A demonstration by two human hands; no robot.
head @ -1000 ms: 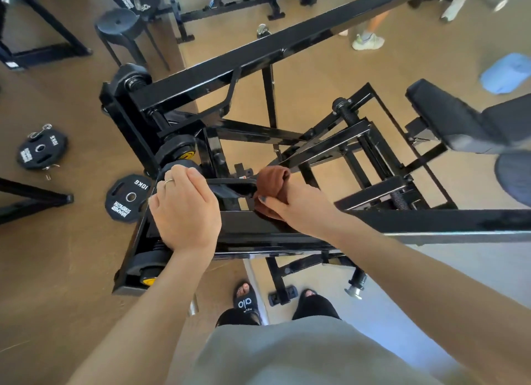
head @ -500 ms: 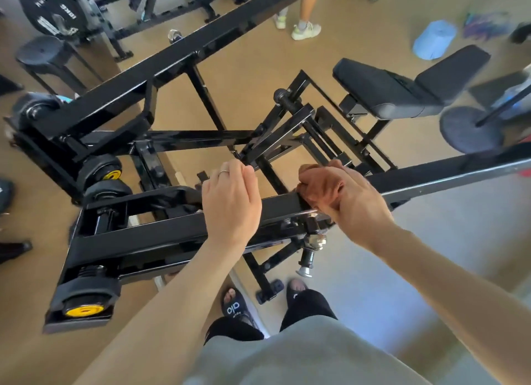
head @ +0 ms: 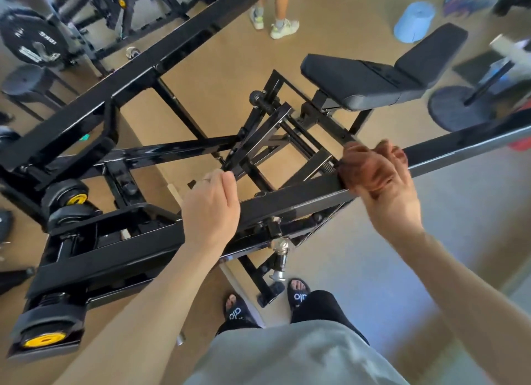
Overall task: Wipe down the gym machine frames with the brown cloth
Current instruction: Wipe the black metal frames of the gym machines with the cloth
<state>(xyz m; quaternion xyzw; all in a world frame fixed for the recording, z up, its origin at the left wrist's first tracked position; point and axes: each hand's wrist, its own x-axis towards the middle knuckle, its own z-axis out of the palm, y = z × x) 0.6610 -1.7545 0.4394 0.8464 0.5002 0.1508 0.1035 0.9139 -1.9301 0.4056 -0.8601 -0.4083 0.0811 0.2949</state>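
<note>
A black gym machine stands in front of me, with a long near frame bar [head: 290, 200] running from lower left up to the right. My right hand [head: 388, 195] presses the bunched brown cloth [head: 362, 166] around that bar, right of centre. My left hand [head: 211, 209] rests over the same bar further left, fingers curled over its far edge, a ring on one finger. A second long black bar [head: 161, 57] crosses behind, parallel to the near one.
The machine's black padded seat [head: 382, 77] sits at upper right. Yellow-capped weight pegs [head: 43, 341] stick out at lower left. A weight plate [head: 31, 39] and stool are at upper left. Another person's legs [head: 275, 16] stand at the top. A blue roll [head: 413, 21] lies on the floor.
My right hand has slid the cloth rightward along the near bar. My left hand has also shifted right along it, and the view has turned to the right.
</note>
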